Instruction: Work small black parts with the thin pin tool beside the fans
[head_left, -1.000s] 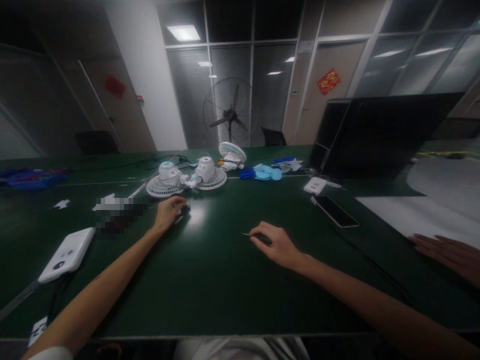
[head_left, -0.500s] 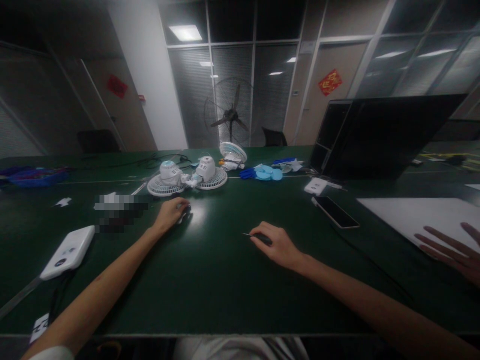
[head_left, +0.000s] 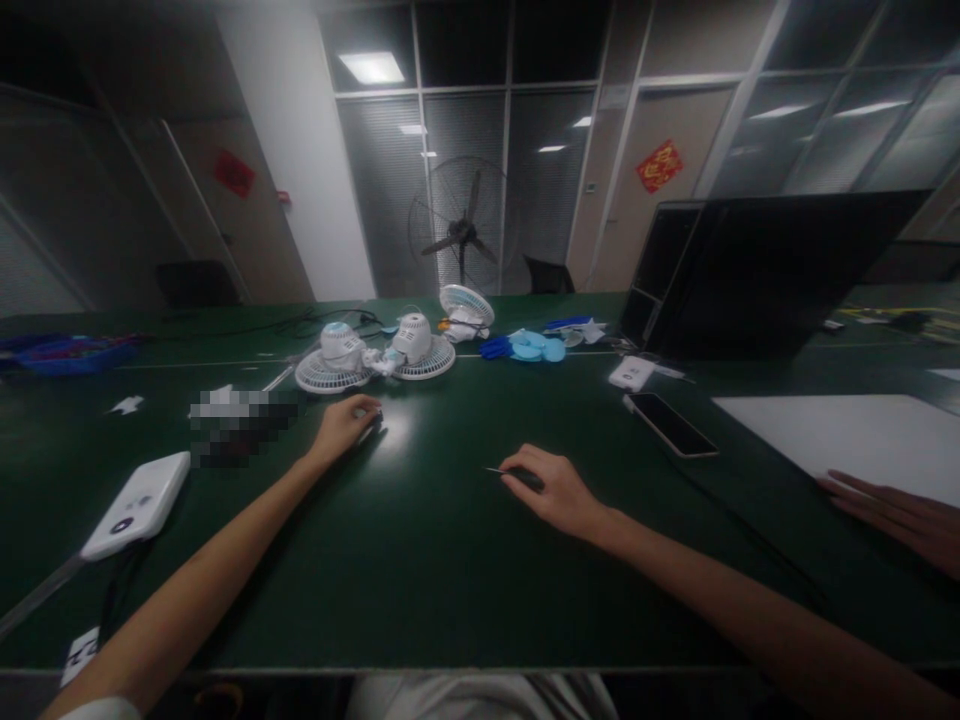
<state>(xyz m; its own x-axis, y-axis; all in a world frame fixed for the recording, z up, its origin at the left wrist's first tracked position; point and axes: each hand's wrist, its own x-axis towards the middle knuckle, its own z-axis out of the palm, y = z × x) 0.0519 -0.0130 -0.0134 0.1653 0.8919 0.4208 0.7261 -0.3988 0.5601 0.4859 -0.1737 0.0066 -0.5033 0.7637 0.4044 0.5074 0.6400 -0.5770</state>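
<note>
Near edge: green table; a printed card lies by its near left corner.
Right hand: closed around the dark handle of a thin tool, between thumb and fingers; over the middle of the table, nearer the front edge than the fans.
Tool tip: thin, metal, bare, pointing toward the left edge; touching nothing visible.
Left side: white power bank toward the left edge, dark cable beside it.
Left hand: thumb and fingers curled on a small dark piece, mostly hidden; kind cannot be told. Sits just in front of the fans, well apart from the tool.
Right edge: another person's hand, flat, by a white sheet.
Right of middle: phone, screen dark; small white box just behind it.
Toward far edge: two white fans face down, side by side; third fan behind, tilted; light blue discs to their right.
Far left: blue basket.
Far right: black monitor.
Beyond far edge: large standing fan.
</note>
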